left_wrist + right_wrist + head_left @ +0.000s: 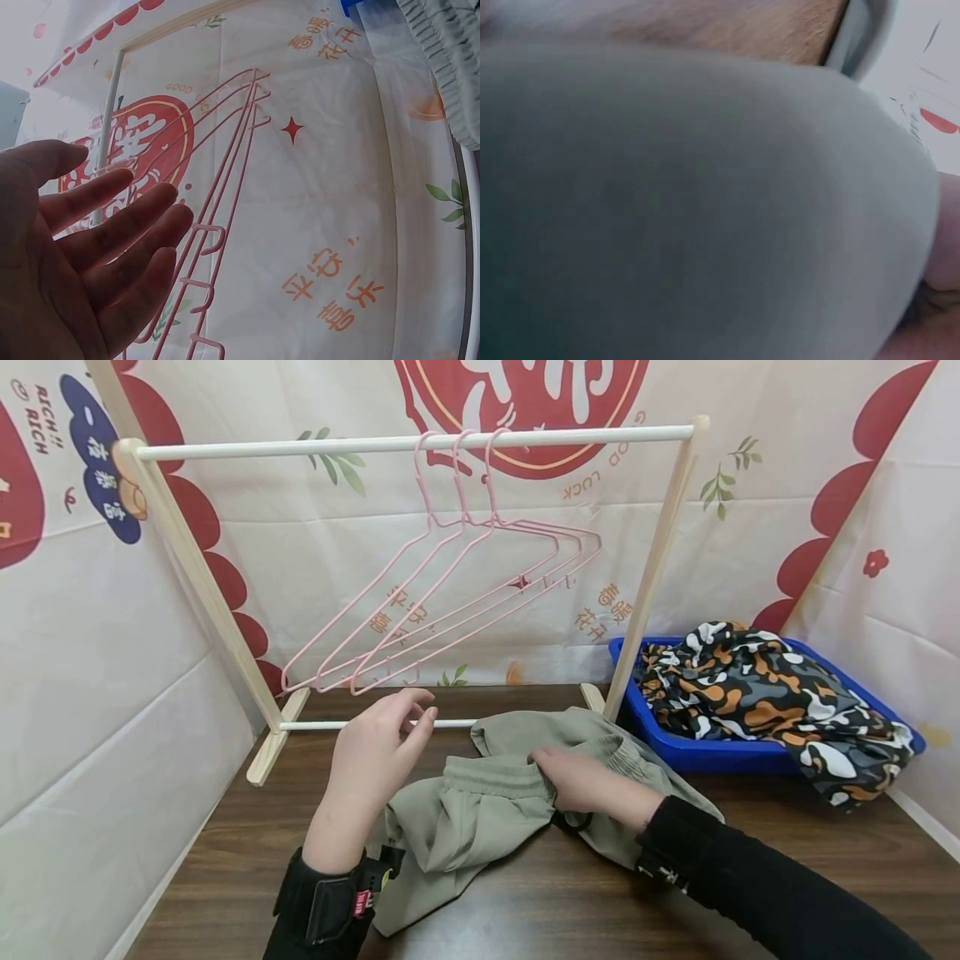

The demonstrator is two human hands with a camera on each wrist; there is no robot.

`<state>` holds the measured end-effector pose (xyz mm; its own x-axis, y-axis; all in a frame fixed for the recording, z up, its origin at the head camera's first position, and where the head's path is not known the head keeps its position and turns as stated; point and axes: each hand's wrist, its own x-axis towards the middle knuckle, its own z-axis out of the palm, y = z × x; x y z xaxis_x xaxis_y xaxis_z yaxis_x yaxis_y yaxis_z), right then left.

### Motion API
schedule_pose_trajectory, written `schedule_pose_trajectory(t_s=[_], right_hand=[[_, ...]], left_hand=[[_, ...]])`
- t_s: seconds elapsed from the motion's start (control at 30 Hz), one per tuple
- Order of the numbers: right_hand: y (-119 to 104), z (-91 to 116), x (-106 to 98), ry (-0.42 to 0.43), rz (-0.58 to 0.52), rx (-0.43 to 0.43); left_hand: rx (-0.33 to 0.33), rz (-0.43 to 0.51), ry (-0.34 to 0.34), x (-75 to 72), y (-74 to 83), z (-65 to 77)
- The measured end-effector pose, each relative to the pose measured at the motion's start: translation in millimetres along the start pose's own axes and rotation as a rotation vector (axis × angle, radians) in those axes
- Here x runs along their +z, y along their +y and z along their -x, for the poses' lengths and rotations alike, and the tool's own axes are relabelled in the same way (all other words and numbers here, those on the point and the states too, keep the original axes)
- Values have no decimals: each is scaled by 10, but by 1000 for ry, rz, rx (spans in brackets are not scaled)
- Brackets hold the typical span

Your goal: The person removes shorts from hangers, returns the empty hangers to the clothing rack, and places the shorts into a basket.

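Sage-green pants (480, 818) with a gathered elastic band lie bunched on the table. My right hand (585, 785) grips them beside the elastic band, fingers partly hidden in the folds. In the right wrist view, the blurred cloth (705, 202) fills most of the picture, with part of the right hand (945, 240) at the right edge. My left hand (386, 735) is raised over the pants' left part, below the hangers, holding nothing. The left wrist view shows its palm and loosely bent, spread fingers (127, 232) in front of the pink hangers (225, 172).
Three pink hangers (442, 552) hang from the white top bar (300, 449) of a wooden-legged rack. At the right stands a blue basket (720, 756) with a camouflage-patterned garment (772, 693) spilling over its front rim. A printed cloth backdrop (262, 518) encloses the table (540, 902).
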<state>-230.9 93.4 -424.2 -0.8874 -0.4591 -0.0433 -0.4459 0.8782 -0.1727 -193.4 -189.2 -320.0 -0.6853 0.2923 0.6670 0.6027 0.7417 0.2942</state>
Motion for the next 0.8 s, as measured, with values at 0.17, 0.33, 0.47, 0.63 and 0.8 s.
schedule_pose_trajectory(t_s=[0.17,0.33,0.47,0.63,0.8], right_hand=[[50,-20,9,-12,13,13],[48,-57,-7,-68,14,53],[22,-67,-34,-101,-2,80],[11,-101,-70,-170,-51,120],[31,-143,-90,-216,-47,97]], left_hand=[[1,-6,3,-9,-11,-2],[-7,-3,-7,-22,-12,-3],[-11,1,-8,-38,-13,-1],[-14,2,-10,-53,-18,0],[-12,4,-5,-66,-25,-1]])
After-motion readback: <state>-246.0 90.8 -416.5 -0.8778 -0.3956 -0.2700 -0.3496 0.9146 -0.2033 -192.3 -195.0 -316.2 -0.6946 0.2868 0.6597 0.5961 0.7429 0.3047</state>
